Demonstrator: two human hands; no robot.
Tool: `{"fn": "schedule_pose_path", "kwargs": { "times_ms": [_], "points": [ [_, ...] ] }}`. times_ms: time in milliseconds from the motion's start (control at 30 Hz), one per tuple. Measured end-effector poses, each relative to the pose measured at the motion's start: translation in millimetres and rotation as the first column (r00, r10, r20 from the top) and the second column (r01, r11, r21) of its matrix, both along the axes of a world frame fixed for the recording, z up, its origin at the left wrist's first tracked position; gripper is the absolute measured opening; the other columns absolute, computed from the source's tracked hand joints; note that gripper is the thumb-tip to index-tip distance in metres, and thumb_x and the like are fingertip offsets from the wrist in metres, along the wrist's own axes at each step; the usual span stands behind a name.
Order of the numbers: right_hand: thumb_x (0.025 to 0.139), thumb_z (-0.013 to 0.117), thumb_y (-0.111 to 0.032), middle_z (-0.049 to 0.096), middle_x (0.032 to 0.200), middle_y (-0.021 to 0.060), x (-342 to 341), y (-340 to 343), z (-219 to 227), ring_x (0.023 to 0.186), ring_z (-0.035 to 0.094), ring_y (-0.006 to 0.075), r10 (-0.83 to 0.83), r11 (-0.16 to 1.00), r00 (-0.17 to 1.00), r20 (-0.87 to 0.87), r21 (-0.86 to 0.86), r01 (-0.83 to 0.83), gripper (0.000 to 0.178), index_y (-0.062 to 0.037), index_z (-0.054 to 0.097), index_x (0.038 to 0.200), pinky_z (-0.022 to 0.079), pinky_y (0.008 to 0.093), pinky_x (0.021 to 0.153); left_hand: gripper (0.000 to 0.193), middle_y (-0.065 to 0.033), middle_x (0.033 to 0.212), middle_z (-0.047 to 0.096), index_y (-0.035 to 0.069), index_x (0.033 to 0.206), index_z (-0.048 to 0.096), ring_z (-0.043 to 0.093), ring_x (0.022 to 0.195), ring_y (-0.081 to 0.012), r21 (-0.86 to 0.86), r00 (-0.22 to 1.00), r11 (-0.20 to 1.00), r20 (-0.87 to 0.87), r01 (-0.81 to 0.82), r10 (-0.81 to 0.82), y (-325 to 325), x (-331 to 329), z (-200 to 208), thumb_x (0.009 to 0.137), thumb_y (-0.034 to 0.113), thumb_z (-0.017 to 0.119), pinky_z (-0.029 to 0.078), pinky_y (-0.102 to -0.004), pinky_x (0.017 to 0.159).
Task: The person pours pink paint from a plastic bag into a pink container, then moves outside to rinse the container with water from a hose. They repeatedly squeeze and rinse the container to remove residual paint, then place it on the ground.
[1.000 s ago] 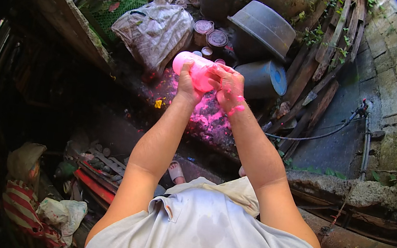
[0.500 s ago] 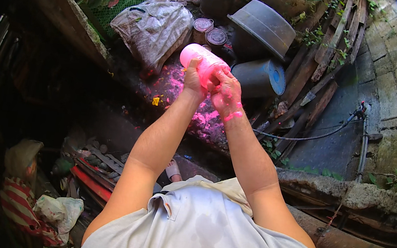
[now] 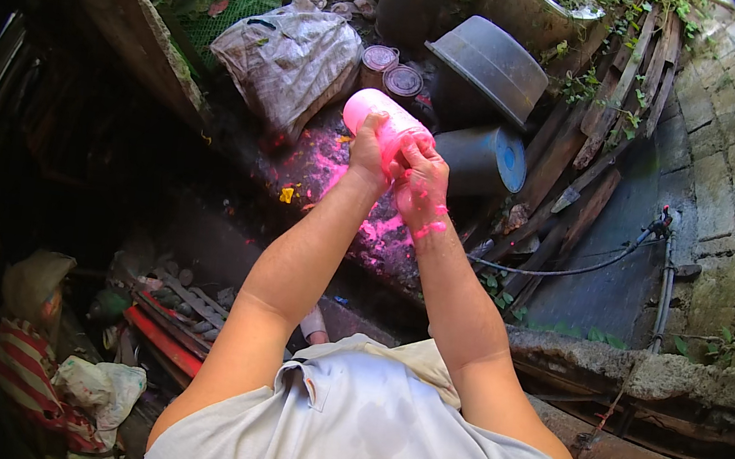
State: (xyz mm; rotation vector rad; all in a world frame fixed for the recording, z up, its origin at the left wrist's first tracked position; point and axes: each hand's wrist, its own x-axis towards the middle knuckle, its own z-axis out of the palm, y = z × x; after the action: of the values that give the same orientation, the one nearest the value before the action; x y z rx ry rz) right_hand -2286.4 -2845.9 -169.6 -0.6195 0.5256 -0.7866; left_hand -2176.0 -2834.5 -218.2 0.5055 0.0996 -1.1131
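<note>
A bright pink cylindrical container (image 3: 369, 110), wet with paint, is held out in front of me, tilted, its right end lower. My left hand (image 3: 368, 152) is closed around its near side, thumb on top. At the right end of the container my right hand (image 3: 423, 177) is closed with bent fingers gripping the rim area; its fingertips are partly hidden. Pink paint smears the right fingers and wrist. Beneath the hands, pink paint is splashed over the dark ground (image 3: 325, 165), with a small yellow scrap (image 3: 286, 194) to the left.
Beyond my hands stand two paint cans (image 3: 401, 81), a grey basin (image 3: 489, 61), a tipped blue-ended bucket (image 3: 486, 163) and a dirty white sack (image 3: 287, 59). Old planks (image 3: 619, 86) and a hose (image 3: 555, 273) lie right. Scrap and a striped cloth (image 3: 28, 380) sit lower left.
The view has shifted slightly, so the surroundings sit a little lower. Both hands keep hold of the pink container, which shows only a small turn.
</note>
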Motion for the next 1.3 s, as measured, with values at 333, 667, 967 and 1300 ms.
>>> {"fn": "schedule_pose_path", "kwargs": {
  "times_ms": [333,667,967,1300],
  "points": [
    [0.105,0.071,-0.009,0.074,0.092,0.0036,-4,-4,-1,0.072,0.069,0.0122,0.14,0.956,0.979,-0.146,-0.236,-0.172,0.007,-0.0035,0.074,0.103,0.058,0.0256,0.061,0.057,-0.0177,0.106,0.072,-0.003,0.129,0.058,0.076,0.085,-0.0313,0.051,0.988,0.989,0.063,0.14,-0.143,7,16,1,0.094,0.042,0.065,0.064,-0.0434,0.07],
    [0.101,0.07,-0.006,0.076,0.086,0.0066,-9,-16,18,0.077,0.073,0.0164,0.039,0.554,0.857,-0.514,-0.703,-0.447,0.01,0.0003,0.077,0.1,0.06,0.0351,0.072,0.066,-0.0208,0.114,0.069,-0.013,0.133,0.055,0.077,0.087,-0.0342,0.256,0.991,0.965,0.131,-0.055,0.021,5,23,38,0.089,0.031,0.077,0.066,-0.0526,0.075],
    [0.08,0.076,-0.008,0.074,0.094,0.0184,-20,-28,16,0.092,0.074,0.038,-0.474,-0.296,0.734,-0.487,-0.697,-0.653,0.016,-0.0051,0.069,0.095,0.061,0.0473,0.079,0.082,-0.0262,0.129,0.064,-0.013,0.143,0.044,0.075,0.103,-0.0357,0.378,0.945,0.903,0.317,-0.202,0.079,17,21,40,0.085,0.026,0.086,0.067,-0.0502,0.087],
    [0.089,0.064,-0.008,0.075,0.096,0.0154,-20,-36,26,0.094,0.075,0.031,-0.745,-0.36,0.548,-0.381,-0.462,-0.811,0.01,-0.0035,0.072,0.094,0.065,0.042,0.076,0.094,-0.0215,0.137,0.059,-0.004,0.15,0.034,0.067,0.12,-0.0329,0.414,0.853,0.797,0.469,-0.44,0.227,16,24,31,0.079,0.016,0.091,0.06,-0.0475,0.099]
  ]
}}
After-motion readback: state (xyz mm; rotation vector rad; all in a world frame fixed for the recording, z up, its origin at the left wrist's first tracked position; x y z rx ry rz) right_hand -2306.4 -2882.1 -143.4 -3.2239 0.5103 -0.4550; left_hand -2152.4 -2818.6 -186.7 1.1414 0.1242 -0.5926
